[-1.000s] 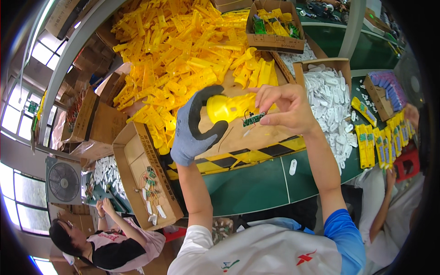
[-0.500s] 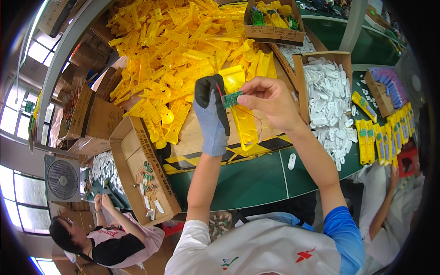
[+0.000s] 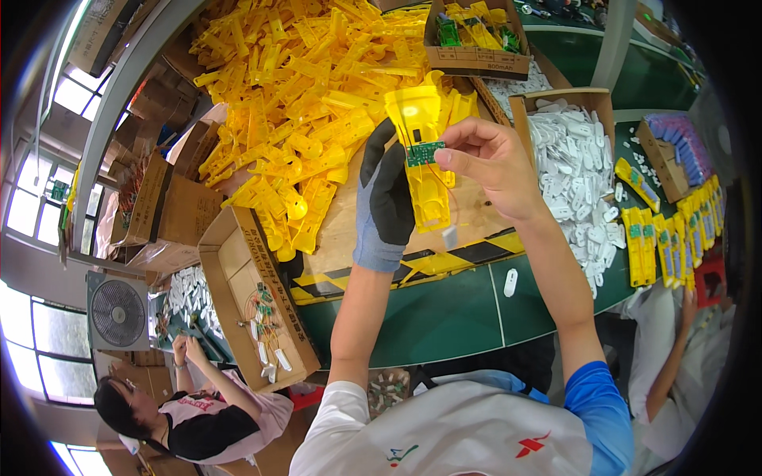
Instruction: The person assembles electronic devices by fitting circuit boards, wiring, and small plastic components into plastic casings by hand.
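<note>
My left hand (image 3: pixel 387 190), in a grey-and-black glove, is closed around the left side of a long yellow plastic shell (image 3: pixel 431 202), held upright above the work board. Bare, my right hand (image 3: pixel 500 170) pinches the right end of a small green circuit board (image 3: pixel 425 153) between thumb and fingertips. That board lies across the middle of the shell; whether it is seated cannot be told. A thin red wire runs down from it, and a small whitish piece (image 3: pixel 450 236) hangs beside the shell's lower end, blurred.
Behind my hands spreads a big heap of yellow shells (image 3: pixel 294 103). A carton of white plastic parts (image 3: pixel 567 159) stands right; a carton with wired boards (image 3: pixel 266 349) is at left. Filled yellow shells (image 3: pixel 639 246) line the far right. Co-workers sit on both sides.
The yellow shell has come up into my left hand, under the circuit board. My right hand has moved slightly right with the board, which now lies across the shell.
</note>
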The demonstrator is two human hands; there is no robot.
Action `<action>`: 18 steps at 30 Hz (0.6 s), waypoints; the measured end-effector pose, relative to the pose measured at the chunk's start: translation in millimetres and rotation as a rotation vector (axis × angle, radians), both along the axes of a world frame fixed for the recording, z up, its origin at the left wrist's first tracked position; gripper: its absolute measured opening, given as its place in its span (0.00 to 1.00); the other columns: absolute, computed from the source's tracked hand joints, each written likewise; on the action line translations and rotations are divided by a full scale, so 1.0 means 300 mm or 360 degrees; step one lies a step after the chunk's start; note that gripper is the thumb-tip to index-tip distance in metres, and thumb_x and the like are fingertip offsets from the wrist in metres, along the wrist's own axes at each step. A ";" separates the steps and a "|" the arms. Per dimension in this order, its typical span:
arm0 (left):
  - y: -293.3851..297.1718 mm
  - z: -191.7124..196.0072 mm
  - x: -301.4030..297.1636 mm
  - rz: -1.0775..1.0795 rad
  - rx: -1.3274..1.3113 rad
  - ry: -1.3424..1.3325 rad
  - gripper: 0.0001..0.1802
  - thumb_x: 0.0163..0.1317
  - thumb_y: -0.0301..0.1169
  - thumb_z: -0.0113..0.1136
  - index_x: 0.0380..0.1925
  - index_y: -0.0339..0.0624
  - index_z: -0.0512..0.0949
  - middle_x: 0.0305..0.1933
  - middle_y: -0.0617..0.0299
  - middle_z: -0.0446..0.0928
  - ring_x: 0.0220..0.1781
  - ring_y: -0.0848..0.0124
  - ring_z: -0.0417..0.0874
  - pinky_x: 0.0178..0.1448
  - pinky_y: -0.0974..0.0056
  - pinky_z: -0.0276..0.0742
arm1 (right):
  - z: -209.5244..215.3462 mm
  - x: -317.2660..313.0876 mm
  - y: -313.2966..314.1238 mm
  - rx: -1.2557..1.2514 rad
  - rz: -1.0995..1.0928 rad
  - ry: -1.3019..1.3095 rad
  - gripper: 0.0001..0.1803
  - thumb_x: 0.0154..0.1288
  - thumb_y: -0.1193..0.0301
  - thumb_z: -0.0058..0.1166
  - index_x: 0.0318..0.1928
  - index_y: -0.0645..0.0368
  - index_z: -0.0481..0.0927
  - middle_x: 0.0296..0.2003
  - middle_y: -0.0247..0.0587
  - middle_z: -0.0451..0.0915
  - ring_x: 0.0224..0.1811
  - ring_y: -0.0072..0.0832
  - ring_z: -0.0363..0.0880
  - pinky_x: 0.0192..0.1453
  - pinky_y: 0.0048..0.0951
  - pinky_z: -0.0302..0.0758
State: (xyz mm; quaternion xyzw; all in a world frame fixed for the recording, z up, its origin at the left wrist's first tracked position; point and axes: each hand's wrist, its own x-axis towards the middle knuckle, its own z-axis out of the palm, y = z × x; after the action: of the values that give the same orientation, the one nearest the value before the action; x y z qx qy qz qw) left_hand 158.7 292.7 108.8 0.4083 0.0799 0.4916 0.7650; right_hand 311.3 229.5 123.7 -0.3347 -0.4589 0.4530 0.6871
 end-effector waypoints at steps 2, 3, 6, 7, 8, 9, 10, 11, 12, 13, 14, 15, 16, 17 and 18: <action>0.001 -0.005 0.004 0.0004 -0.0009 0.0003 0.21 0.71 0.34 0.52 0.62 0.41 0.65 0.57 0.55 0.76 0.56 0.67 0.80 0.61 0.60 0.76 | 0.003 0.014 -0.008 -0.0026 -0.0008 -0.0073 0.10 0.60 0.76 0.67 0.42 0.64 0.82 0.38 0.36 0.84 0.40 0.19 0.82 0.47 0.20 0.78; -0.001 -0.004 0.006 0.0006 -0.0025 0.0010 0.21 0.71 0.35 0.52 0.61 0.42 0.66 0.55 0.57 0.76 0.55 0.67 0.81 0.61 0.60 0.77 | 0.006 0.014 -0.011 -0.0018 -0.0009 -0.0075 0.10 0.60 0.76 0.67 0.42 0.64 0.82 0.38 0.36 0.84 0.40 0.19 0.82 0.47 0.20 0.78; -0.035 0.003 0.003 -0.0206 -0.0190 0.0004 0.18 0.72 0.37 0.52 0.58 0.44 0.68 0.52 0.60 0.77 0.52 0.68 0.80 0.58 0.62 0.77 | 0.011 0.012 -0.013 -0.0037 -0.0069 -0.0083 0.10 0.61 0.76 0.67 0.41 0.64 0.82 0.37 0.36 0.84 0.39 0.18 0.82 0.46 0.21 0.78; -0.032 0.005 0.018 -0.0176 -0.0257 -0.0012 0.16 0.72 0.39 0.52 0.54 0.45 0.69 0.50 0.62 0.77 0.51 0.70 0.79 0.57 0.62 0.77 | 0.007 0.012 -0.007 -0.0034 -0.0101 -0.0066 0.10 0.61 0.75 0.67 0.41 0.64 0.82 0.37 0.36 0.84 0.39 0.18 0.82 0.46 0.21 0.78; -0.027 0.000 0.019 -0.0180 -0.0259 -0.0011 0.16 0.72 0.39 0.52 0.54 0.45 0.69 0.50 0.62 0.77 0.51 0.70 0.79 0.57 0.62 0.77 | 0.002 0.012 -0.005 -0.0036 -0.0140 -0.0048 0.10 0.61 0.75 0.67 0.41 0.64 0.82 0.37 0.36 0.84 0.39 0.18 0.82 0.46 0.20 0.78; -0.021 -0.011 0.017 -0.0191 -0.0191 0.0015 0.16 0.72 0.38 0.52 0.55 0.44 0.68 0.51 0.61 0.77 0.53 0.70 0.79 0.58 0.62 0.76 | 0.000 0.013 -0.003 -0.0040 -0.0144 -0.0047 0.10 0.61 0.75 0.67 0.41 0.64 0.82 0.37 0.36 0.84 0.39 0.18 0.82 0.46 0.20 0.78; -0.017 -0.017 0.017 -0.0202 -0.0124 0.0042 0.16 0.72 0.38 0.52 0.55 0.44 0.68 0.52 0.60 0.76 0.54 0.70 0.78 0.59 0.62 0.76 | 0.000 0.012 0.001 -0.0034 -0.0168 -0.0061 0.10 0.61 0.75 0.67 0.41 0.65 0.82 0.37 0.36 0.84 0.39 0.18 0.82 0.46 0.20 0.78; -0.017 -0.017 0.021 -0.0203 -0.0128 0.0044 0.16 0.72 0.38 0.52 0.55 0.44 0.68 0.52 0.60 0.76 0.54 0.70 0.78 0.59 0.62 0.76 | -0.003 0.012 0.006 -0.0030 -0.0190 -0.0074 0.10 0.61 0.75 0.67 0.41 0.65 0.82 0.37 0.36 0.84 0.38 0.18 0.82 0.47 0.20 0.78; -0.020 -0.014 0.027 -0.0161 -0.0091 0.0011 0.16 0.72 0.37 0.51 0.56 0.44 0.67 0.52 0.59 0.76 0.54 0.69 0.78 0.59 0.61 0.75 | -0.006 0.012 0.009 -0.0034 -0.0190 -0.0071 0.10 0.61 0.75 0.67 0.41 0.65 0.82 0.37 0.36 0.84 0.38 0.18 0.82 0.47 0.20 0.78; -0.020 -0.014 0.031 -0.0118 -0.0055 -0.0022 0.17 0.72 0.37 0.51 0.56 0.43 0.66 0.53 0.58 0.76 0.54 0.69 0.78 0.59 0.61 0.75 | -0.008 0.011 0.011 -0.0033 -0.0195 -0.0097 0.11 0.61 0.74 0.67 0.41 0.65 0.82 0.37 0.36 0.84 0.39 0.18 0.82 0.47 0.20 0.78; -0.017 -0.017 0.035 -0.0123 -0.0058 -0.0022 0.17 0.72 0.37 0.51 0.56 0.43 0.66 0.53 0.58 0.76 0.54 0.69 0.78 0.59 0.61 0.75 | -0.007 0.012 0.010 -0.0030 -0.0204 -0.0126 0.11 0.61 0.74 0.67 0.41 0.65 0.82 0.37 0.36 0.84 0.39 0.18 0.82 0.47 0.20 0.78; -0.013 -0.022 0.039 -0.0087 -0.0033 -0.0024 0.17 0.73 0.36 0.51 0.57 0.43 0.66 0.53 0.57 0.76 0.54 0.68 0.78 0.59 0.61 0.76 | -0.007 0.013 0.009 -0.0033 -0.0207 -0.0126 0.11 0.61 0.74 0.67 0.41 0.65 0.82 0.37 0.36 0.84 0.39 0.18 0.82 0.47 0.20 0.78; -0.010 -0.025 0.041 -0.0051 -0.0008 -0.0027 0.17 0.73 0.36 0.51 0.57 0.43 0.65 0.53 0.57 0.75 0.54 0.68 0.79 0.59 0.60 0.76 | -0.007 0.013 0.008 -0.0038 -0.0236 -0.0160 0.11 0.61 0.74 0.67 0.41 0.65 0.82 0.36 0.36 0.84 0.38 0.18 0.82 0.46 0.20 0.78; -0.009 -0.023 0.039 -0.0046 -0.0008 -0.0026 0.17 0.73 0.36 0.51 0.57 0.43 0.65 0.53 0.57 0.75 0.54 0.68 0.79 0.59 0.60 0.76 | -0.007 0.010 0.010 -0.0041 -0.0255 -0.0191 0.11 0.61 0.74 0.67 0.41 0.65 0.82 0.36 0.36 0.84 0.38 0.18 0.81 0.45 0.20 0.78; -0.009 -0.018 0.036 -0.0030 0.0003 -0.0029 0.17 0.73 0.36 0.50 0.57 0.43 0.66 0.53 0.57 0.76 0.53 0.68 0.79 0.59 0.60 0.76 | -0.005 0.009 0.010 -0.0040 -0.0249 -0.0190 0.11 0.61 0.74 0.67 0.41 0.65 0.82 0.36 0.36 0.84 0.38 0.18 0.81 0.45 0.20 0.78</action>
State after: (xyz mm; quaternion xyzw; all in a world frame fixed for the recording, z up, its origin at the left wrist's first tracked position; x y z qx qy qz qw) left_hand 169.5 290.1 103.4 0.4052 0.0686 0.4881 0.7700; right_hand 313.9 232.5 122.3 -0.4045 -0.4658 0.3829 0.6876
